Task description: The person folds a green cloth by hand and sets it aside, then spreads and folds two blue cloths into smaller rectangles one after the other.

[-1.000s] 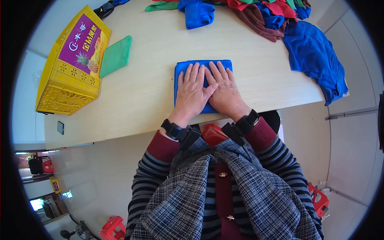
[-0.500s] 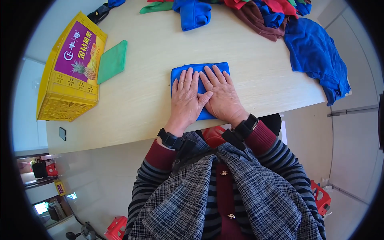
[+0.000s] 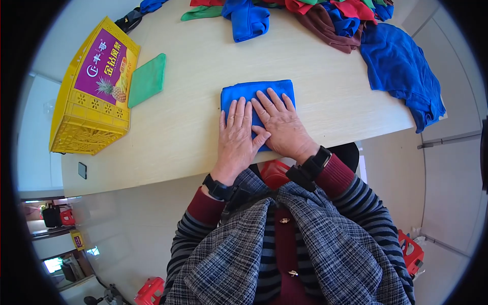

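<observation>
On the pale wooden table [image 3: 193, 127], near its front edge: a folded blue cloth [image 3: 256, 94], lying flat, a neat rectangle. Left hand [image 3: 237, 136] flat on top of the cloth's left part, palm down, fingers spread and straight, gripping nothing. Right hand [image 3: 281, 124] flat on the right part, likewise open, fingers fanned toward the far edge of the cloth, thumb touching the side of the left hand. Both hands side by side, pressing down rather than holding; nothing pinched or lifted. Dark bands at both wrists, red cuffs and striped sleeves behind them.

Farther left on the table: a folded green cloth [image 3: 147, 80], flat, well apart from the blue one. Just beside it, at the table's left end: a yellow plastic crate [image 3: 89, 119] with a purple label showing a pineapple, tipped on its side. Along the far edge: a heap of loose cloths [image 3: 325, 18] in blue, red, brown and green, unfolded. At the right end: a large blue cloth [image 3: 401, 68], crumpled, hanging partly over the table's edge.
</observation>
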{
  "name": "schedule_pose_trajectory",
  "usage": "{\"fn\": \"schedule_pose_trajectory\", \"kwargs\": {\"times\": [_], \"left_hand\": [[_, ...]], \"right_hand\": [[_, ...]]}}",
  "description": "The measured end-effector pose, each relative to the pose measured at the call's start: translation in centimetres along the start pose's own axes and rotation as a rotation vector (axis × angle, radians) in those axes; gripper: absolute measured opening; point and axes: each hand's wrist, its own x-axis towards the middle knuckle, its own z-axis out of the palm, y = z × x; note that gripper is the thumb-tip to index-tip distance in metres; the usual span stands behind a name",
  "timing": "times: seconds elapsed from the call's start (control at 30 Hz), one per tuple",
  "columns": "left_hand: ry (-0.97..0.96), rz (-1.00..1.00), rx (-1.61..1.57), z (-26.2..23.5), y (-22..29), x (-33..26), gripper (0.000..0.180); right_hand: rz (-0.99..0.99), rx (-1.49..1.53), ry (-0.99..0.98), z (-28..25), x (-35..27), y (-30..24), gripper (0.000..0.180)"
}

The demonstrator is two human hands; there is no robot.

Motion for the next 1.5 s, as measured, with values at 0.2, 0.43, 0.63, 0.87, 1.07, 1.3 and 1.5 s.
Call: {"fn": "schedule_pose_trajectory", "kwargs": {"times": [0.2,0.43,0.63,0.87,1.07,1.3,1.5], "left_hand": [[-0.012,0.002,0.022,-0.2,0.1,0.4,0.082],[0.024,0.005,0.039,0.0,-0.4,0.2,0.084],[-0.010,0.089,0.057,-1.5,1.4,-1.6,0.083],[-0.021,0.111,0.040,-1.1,1.6,-1.9,0.083],[-0.029,0.103,0.061,-2.0,1.8,-1.6,0.087],[-0.056,0.181,0.141,-3.5,0.0,-1.9,0.085],[-0.068,0.093,0.242,-6.6,-4.7,-1.7,0.069]], "right_hand": [[0.029,0.024,0.006,0.2,0.0,-0.2,0.063],[0.000,0.016,0.038,0.1,0.6,0.4,0.063],[0.006,0.118,-0.011,-1.4,1.0,1.2,0.062],[0.021,0.062,0.136,0.5,1.8,1.8,0.059],[0.030,0.082,0.115,0.1,1.8,1.2,0.058],[0.127,0.078,0.126,-0.2,0.5,-0.3,0.061],[0.154,-0.002,0.049,-3.1,-2.0,-3.7,0.064]]}}
